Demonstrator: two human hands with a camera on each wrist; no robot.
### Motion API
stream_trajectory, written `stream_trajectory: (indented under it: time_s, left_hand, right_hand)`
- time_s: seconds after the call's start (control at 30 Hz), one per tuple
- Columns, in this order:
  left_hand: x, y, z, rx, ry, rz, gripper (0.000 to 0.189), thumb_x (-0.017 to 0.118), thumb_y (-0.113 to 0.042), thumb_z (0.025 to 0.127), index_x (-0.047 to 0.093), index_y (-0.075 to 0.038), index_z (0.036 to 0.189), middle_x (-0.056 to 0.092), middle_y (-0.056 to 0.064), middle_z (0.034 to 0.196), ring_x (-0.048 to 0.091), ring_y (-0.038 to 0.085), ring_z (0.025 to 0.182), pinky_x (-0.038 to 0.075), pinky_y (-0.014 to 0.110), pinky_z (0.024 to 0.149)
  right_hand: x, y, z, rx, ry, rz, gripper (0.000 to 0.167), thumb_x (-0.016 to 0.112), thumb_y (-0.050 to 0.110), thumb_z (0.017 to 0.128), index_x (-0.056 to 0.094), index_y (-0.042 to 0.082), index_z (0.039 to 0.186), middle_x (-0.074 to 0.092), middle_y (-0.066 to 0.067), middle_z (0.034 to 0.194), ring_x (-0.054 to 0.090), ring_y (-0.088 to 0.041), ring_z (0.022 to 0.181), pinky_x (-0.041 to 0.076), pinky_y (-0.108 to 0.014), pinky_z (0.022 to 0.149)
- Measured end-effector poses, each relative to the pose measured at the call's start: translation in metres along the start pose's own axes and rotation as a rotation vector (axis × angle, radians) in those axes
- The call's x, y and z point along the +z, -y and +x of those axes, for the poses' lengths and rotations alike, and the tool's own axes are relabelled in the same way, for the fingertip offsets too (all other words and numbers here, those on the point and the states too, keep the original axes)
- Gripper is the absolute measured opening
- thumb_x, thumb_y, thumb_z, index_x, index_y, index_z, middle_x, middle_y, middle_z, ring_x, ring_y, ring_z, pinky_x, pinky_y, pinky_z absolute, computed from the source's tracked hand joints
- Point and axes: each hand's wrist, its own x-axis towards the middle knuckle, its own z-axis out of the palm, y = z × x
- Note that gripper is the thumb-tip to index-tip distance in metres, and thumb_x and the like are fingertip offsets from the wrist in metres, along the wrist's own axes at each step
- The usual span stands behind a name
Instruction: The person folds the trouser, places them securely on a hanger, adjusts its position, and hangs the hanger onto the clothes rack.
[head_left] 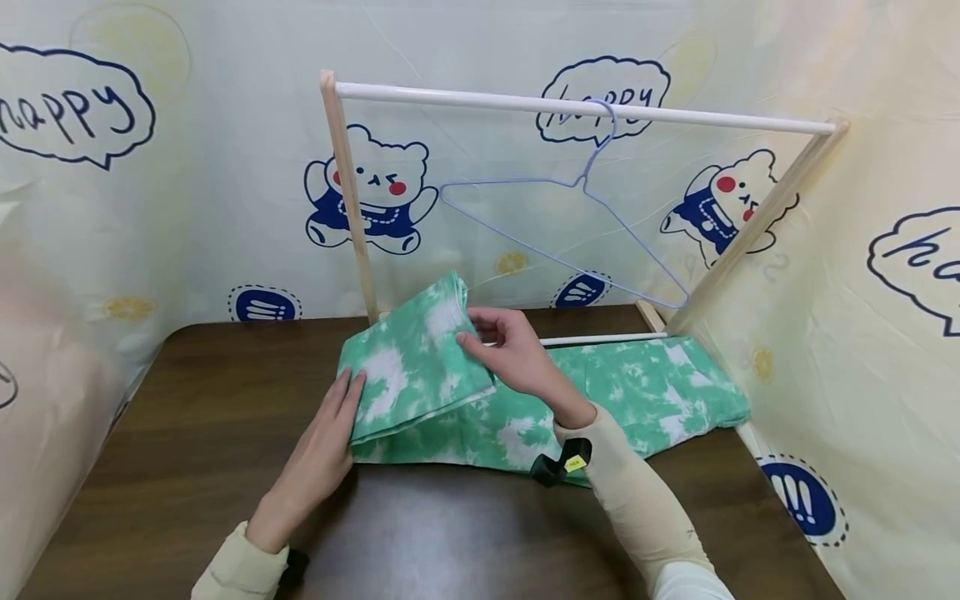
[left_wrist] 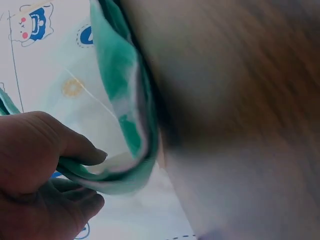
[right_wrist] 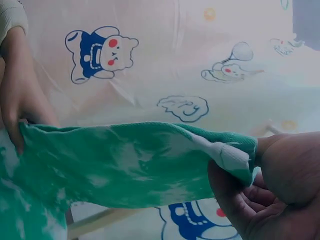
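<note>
A green-and-white tie-dye cloth (head_left: 525,433) lies across the table in a long strip, its left part lifted and folded over to the right. At that part's left edge, my left hand (head_left: 322,442) pinches the fabric, fingers on top in the head view. The left wrist view shows the cloth (left_wrist: 125,185) between thumb and fingers. My right hand (head_left: 517,354) grips the raised part's right edge, thumb in front and other fingers partly hidden behind. In the right wrist view, the cloth (right_wrist: 135,160) stretches between both hands, with the right hand (right_wrist: 270,195) at its folded corner.
Behind the cloth stands a rack with wooden posts (head_left: 347,192) and a white top bar (head_left: 480,100). From that bar hangs a bare light-blue hanger (head_left: 525,181). A lower white bar (head_left: 607,339) runs beside the cloth. Printed curtains (head_left: 247,167) surround the brown table (head_left: 195,433).
</note>
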Motion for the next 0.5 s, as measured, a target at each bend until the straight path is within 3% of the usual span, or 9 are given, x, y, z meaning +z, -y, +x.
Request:
stream_trajectory:
  time_s: [0.23,0.5]
  left_hand:
    - [0.002,0.006,-0.003,-0.021,0.022,-0.023,0.094,0.057,0.030,0.080,0.022,-0.001,0.161,0.023,0.030,0.163,0.029,0.049,0.148,0.039,0.065,0.107]
    - [0.002,0.008,-0.004,-0.008,0.070,-0.025,0.093,0.065,0.026,0.080,0.024,0.001,0.160,0.024,0.032,0.162,0.031,0.050,0.146,0.041,0.064,0.107]
  right_hand:
    - [-0.016,-0.007,-0.005,0.036,-0.034,0.011,0.034,0.061,0.006,0.101,0.063,-0.005,0.133,0.071,-0.021,0.119,0.071,-0.028,0.102,0.059,-0.033,0.088]
    - [-0.033,-0.017,-0.011,0.053,-0.071,0.003,0.031,0.060,0.007,0.101,0.065,-0.004,0.130,0.072,-0.021,0.113,0.070,-0.016,0.095,0.058,-0.028,0.082]
